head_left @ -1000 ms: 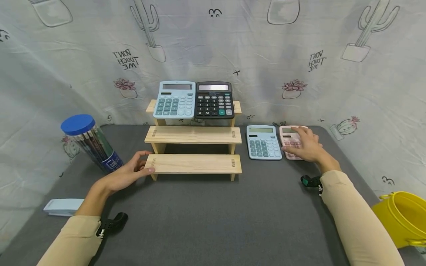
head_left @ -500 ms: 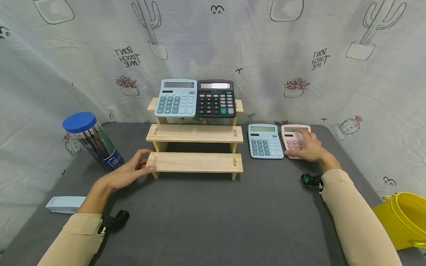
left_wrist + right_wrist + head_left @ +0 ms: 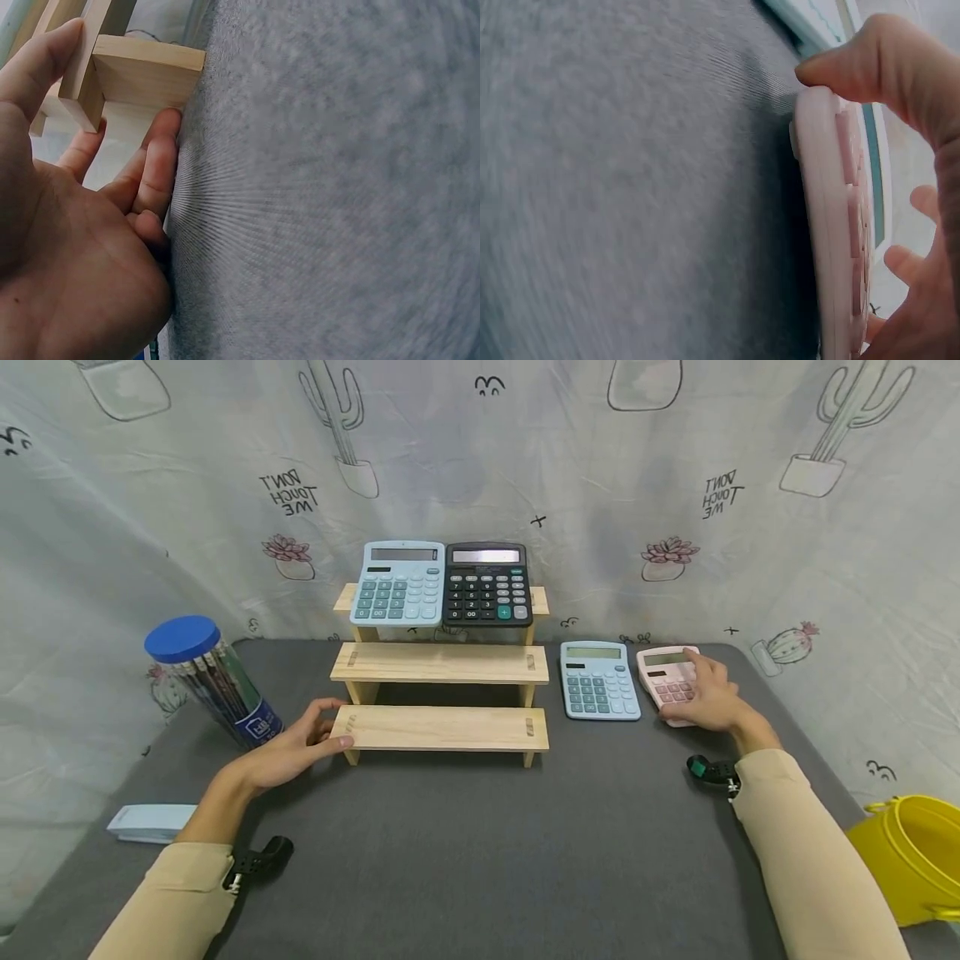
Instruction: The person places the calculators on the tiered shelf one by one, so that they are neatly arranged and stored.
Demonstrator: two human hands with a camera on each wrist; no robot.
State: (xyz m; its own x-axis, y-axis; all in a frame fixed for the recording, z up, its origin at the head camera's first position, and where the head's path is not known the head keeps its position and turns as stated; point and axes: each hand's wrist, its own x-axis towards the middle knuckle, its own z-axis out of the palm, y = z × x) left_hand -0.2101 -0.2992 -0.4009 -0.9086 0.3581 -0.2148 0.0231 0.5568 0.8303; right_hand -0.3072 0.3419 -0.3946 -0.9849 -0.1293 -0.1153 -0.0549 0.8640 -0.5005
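Note:
At the right of the head view my right hand [image 3: 712,695] grips a pink calculator [image 3: 664,663]. In the right wrist view the thumb presses on one corner of that calculator [image 3: 825,210], and fingers show beyond its keys. A dark shadow lies along its underside; whether it is fully off the cloth I cannot tell. My left hand [image 3: 281,756] holds the left end of the bottom step of a wooden stepped stand [image 3: 442,728], with thumb and index finger on the board in the left wrist view. A light blue calculator [image 3: 600,683] lies left of the pink one.
On the stand's top step lean another light blue calculator [image 3: 397,583] and a black calculator [image 3: 487,585]. A tilted blue-lidded jar of pencils [image 3: 217,685] and a pale blue stapler-like object [image 3: 152,822] are at left. A yellow bucket [image 3: 892,860] stands at the right edge.
The pink calculator has turned, its near end swinging right, and the gap to the light blue one has widened. My right hand moved slightly right with it. The left hand stays on the stand.

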